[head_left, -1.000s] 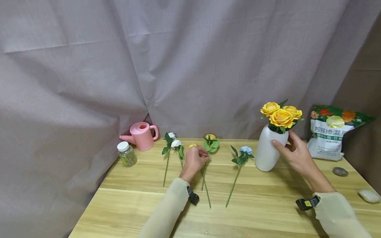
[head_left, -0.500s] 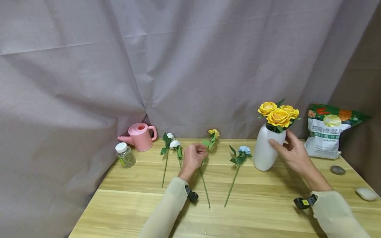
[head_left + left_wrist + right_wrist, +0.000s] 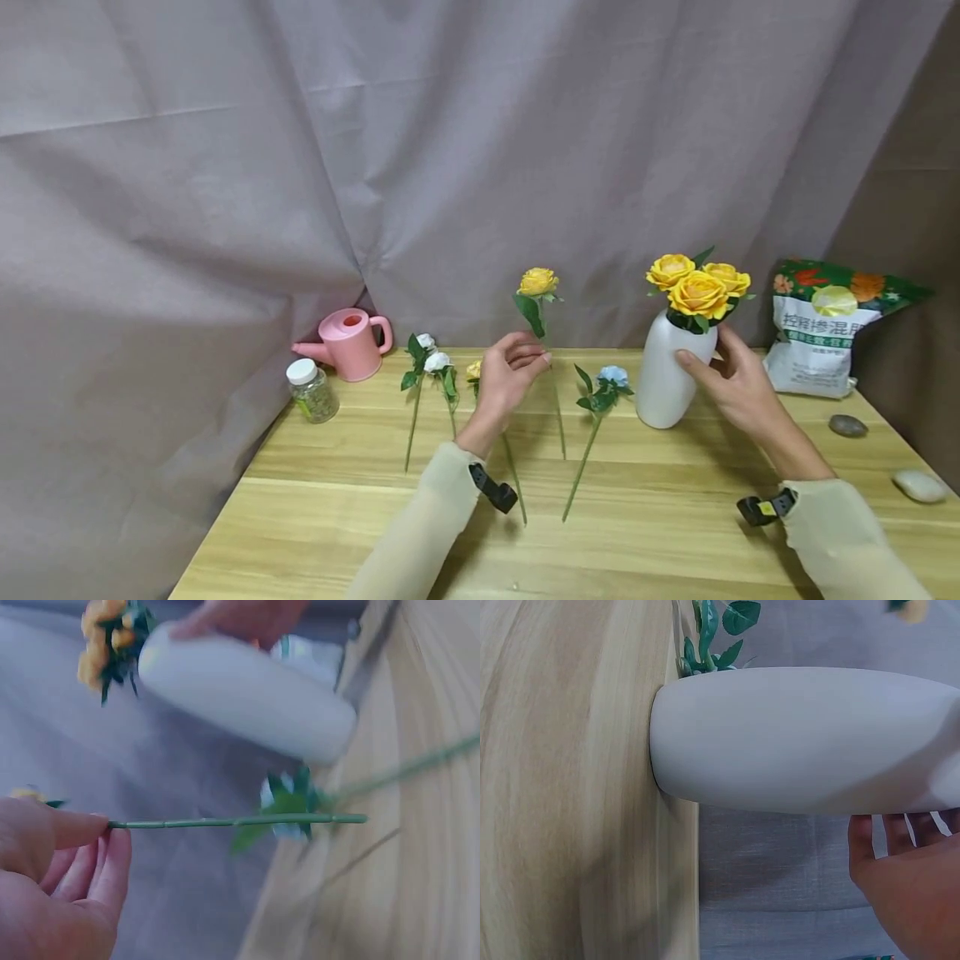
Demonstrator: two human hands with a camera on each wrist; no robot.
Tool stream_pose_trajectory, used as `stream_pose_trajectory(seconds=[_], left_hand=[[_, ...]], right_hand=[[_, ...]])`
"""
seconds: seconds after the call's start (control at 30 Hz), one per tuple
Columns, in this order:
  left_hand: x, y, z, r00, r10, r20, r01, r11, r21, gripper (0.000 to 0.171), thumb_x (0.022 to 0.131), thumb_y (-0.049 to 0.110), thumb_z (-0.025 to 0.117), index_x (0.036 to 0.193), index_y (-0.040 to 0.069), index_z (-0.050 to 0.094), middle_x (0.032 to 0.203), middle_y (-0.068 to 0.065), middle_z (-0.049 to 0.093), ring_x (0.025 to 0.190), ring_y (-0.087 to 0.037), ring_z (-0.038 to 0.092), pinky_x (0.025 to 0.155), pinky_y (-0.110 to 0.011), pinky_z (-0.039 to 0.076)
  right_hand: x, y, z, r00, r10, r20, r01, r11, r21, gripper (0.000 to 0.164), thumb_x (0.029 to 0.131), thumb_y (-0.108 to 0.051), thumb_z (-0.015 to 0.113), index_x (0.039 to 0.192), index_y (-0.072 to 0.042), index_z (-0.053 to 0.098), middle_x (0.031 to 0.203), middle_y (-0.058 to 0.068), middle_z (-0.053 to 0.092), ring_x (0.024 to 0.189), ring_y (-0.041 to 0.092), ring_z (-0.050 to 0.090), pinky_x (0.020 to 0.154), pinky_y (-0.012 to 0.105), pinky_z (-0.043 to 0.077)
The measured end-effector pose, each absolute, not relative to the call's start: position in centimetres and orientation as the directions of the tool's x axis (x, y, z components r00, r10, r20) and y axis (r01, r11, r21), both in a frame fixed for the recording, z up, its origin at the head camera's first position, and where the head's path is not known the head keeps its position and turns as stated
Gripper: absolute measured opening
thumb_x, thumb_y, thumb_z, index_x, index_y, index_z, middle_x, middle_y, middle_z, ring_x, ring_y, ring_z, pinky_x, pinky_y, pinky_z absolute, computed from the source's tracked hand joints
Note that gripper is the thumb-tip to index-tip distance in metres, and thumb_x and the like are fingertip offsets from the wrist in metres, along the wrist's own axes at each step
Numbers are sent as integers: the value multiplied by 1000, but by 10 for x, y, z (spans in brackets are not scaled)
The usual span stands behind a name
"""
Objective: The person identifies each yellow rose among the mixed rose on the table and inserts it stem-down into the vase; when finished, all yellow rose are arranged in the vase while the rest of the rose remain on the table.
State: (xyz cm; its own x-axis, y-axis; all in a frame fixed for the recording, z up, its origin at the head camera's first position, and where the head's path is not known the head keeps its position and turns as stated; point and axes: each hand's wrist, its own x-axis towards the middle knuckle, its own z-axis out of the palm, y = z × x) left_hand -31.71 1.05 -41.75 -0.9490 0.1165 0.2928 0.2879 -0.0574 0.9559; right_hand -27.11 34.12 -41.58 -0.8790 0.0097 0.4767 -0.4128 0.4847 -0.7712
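Lifted from the worktop since half a second earlier, one yellow rose is now upright in the air, its bloom against the grey curtain and its stem end clear of the wood. Thumb and forefinger of the left hand pinch the stem below the leaves; the other fingers are loosely bent. To the right, the white vase stands near the worktop's far edge, holding a bunch of larger yellow roses. The right hand grips its side, thumb in front, fingers behind, spread to the vase's width. Between the left hand and the vase lies a blue flower, stem towards the near edge. Left of it lie a second yellow flower, partly hidden by the left hand, and two white flowers. A pink watering can occupies the far left corner, with a white-lidded jar at the left edge. Near the far right corner stands a printed bag; a dark stone and a pale stone lie along the right edge.
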Motion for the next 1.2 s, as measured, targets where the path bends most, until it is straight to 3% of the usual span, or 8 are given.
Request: stream_pose_trajectory(seconds=[0.27, 0.5, 0.73, 0.9, 1.03, 1.2], left_hand=[[-308, 42, -374, -854, 109, 509, 496, -131, 859, 19, 91, 19, 75, 106, 7, 71, 106, -10, 74, 96, -16, 72, 89, -35, 60], [-302, 66, -331, -775, 48, 631, 592, -297, 749, 29, 96, 9, 67, 124, 0, 64, 118, -20, 70, 103, -23, 70, 94, -41, 59], [-285, 79, -301, -740, -68, 670, 642, -371, 671, 26, 97, 5, 65, 121, -5, 63, 116, -26, 69, 103, -24, 69, 92, -35, 59], [-284, 85, -289, -721, -120, 682, 670, -374, 642, 26, 97, 7, 65, 121, -5, 63, 115, -24, 70, 103, -22, 70, 93, -41, 60], [-286, 90, -286, -702, -112, 703, 690, -352, 633, 26, 97, 5, 65, 120, -6, 63, 115, -25, 70, 104, -23, 71, 94, -48, 59], [-298, 102, -296, -689, -63, 722, 698, -323, 639, 27, 97, 5, 64, 122, -6, 63, 115, -25, 71, 105, -29, 71, 94, -42, 59]], right_hand=[[-271, 338, -416, -873, -5, 487, -431, 476, -767, 66, 98, -14, 65, 156, -26, 35, 145, 1, 49, 125, -1, 48, 90, 6, 46], [-270, 338, -416, -871, -3, 492, -436, 467, -769, 66, 98, -13, 65, 156, -26, 35, 145, 0, 49, 125, 0, 49, 90, 7, 47], [-271, 339, -417, -865, -3, 501, -446, 460, -768, 66, 98, -11, 65, 155, -24, 36, 144, 0, 50, 125, 1, 50, 90, 8, 47], [-272, 339, -417, -863, -6, 504, -452, 452, -769, 66, 98, -11, 65, 156, -24, 36, 145, 1, 50, 126, 1, 50, 91, 7, 47], [-272, 338, -415, -860, -6, 510, -459, 443, -770, 66, 97, -10, 65, 155, -23, 37, 144, 1, 51, 125, 2, 51, 91, 8, 48], [-271, 337, -412, -860, -1, 511, -460, 438, -773, 66, 97, -9, 65, 155, -23, 37, 143, 1, 51, 124, 3, 51, 91, 9, 48]])
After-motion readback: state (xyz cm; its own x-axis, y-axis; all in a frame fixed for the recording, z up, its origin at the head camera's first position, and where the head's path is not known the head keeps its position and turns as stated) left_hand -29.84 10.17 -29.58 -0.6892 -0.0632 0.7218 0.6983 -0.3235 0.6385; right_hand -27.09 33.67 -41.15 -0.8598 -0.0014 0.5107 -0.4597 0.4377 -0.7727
